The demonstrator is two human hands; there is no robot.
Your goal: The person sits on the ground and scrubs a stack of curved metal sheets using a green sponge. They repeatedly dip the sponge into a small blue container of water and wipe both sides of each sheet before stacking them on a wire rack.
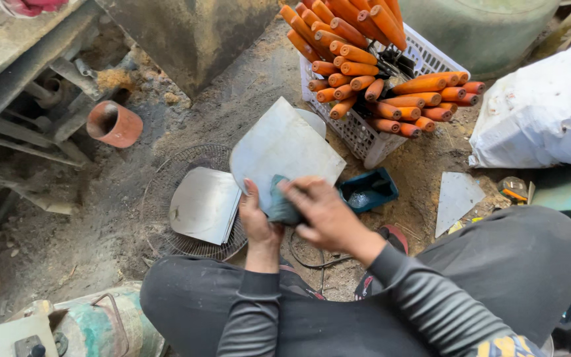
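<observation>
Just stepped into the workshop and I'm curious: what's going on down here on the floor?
A seated person holds a flat metal blade up by its lower edge with the left hand, while the right hand presses a dark cloth against it. More blades lie stacked on a wire fan guard to the left. A white crate of orange wooden handles stands just beyond, beside a small blue tray.
</observation>
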